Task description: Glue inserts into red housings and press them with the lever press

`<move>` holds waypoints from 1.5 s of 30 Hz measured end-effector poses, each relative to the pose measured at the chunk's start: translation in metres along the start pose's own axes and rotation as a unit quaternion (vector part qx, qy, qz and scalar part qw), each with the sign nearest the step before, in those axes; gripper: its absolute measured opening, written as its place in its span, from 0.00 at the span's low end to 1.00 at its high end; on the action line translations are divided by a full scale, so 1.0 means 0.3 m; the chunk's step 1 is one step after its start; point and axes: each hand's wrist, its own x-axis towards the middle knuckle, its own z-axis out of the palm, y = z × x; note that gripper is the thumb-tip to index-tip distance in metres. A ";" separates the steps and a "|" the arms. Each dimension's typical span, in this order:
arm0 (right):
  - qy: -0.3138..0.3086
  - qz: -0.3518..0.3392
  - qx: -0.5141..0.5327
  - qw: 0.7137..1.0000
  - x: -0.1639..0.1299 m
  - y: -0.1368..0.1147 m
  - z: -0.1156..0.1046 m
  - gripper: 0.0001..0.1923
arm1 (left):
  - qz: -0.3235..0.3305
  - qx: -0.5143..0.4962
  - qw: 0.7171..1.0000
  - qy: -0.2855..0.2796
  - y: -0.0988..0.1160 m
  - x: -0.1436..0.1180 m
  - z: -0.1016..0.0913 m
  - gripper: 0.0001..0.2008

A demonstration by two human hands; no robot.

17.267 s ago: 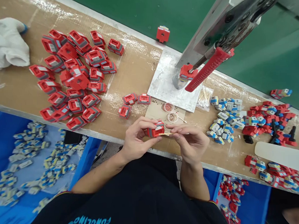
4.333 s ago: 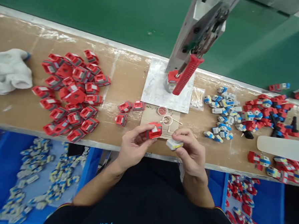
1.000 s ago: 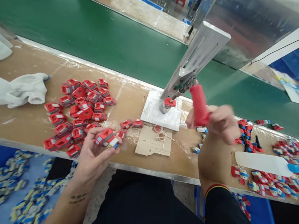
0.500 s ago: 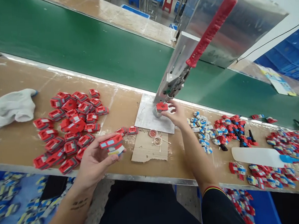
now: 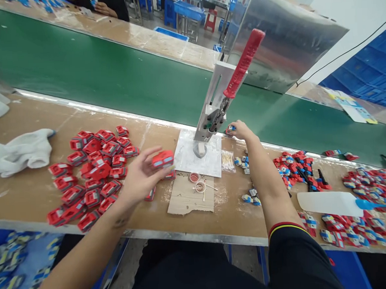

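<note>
My left hand (image 5: pixel 141 175) is closed around a red toy vehicle piece (image 5: pixel 162 159) with pale blue windows, slightly smeared by motion. It is above the table, left of the hand press. My right hand (image 5: pixel 241 130) reaches past the press on the right. Its fingertips close on a small toy piece (image 5: pixel 232 128) with blue and red parts, close to the green belt; the fingers partly cover it. Between the hands stands the hand press (image 5: pixel 208 122) with its red lever (image 5: pixel 245 64) raised. A grey-white block (image 5: pixel 200 150) sits on the white plate (image 5: pixel 183 155) beneath it.
Red toy shells (image 5: pixel 97 166) are heaped at left beside a white glove (image 5: pixel 21 149). Cardboard (image 5: pixel 176 201) holds small cups and swabs. Mixed toy parts and a white bottle (image 5: pixel 328 203) lie at right. Behind runs a green belt (image 5: pixel 111 71); a co-worker's hands (image 5: pixel 105 9) are beyond.
My right hand has moved from beneath the press to its right, near the belt edge. My left hand has moved right and turned its red piece. A swab packet has come into view.
</note>
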 end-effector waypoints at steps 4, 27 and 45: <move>0.014 0.020 -0.044 0.999 0.012 -0.008 -0.005 0.28 | 0.038 0.032 0.994 -0.093 -0.058 0.214 0.119 0.28; 0.045 -0.520 0.086 0.848 -0.713 -0.463 -0.194 0.12 | 0.097 0.155 0.953 -0.242 -0.195 0.378 0.284 0.22; -0.143 -0.131 0.555 0.809 -0.677 -0.523 -0.070 0.28 | 0.147 0.200 0.934 -0.256 -0.225 0.390 0.276 0.18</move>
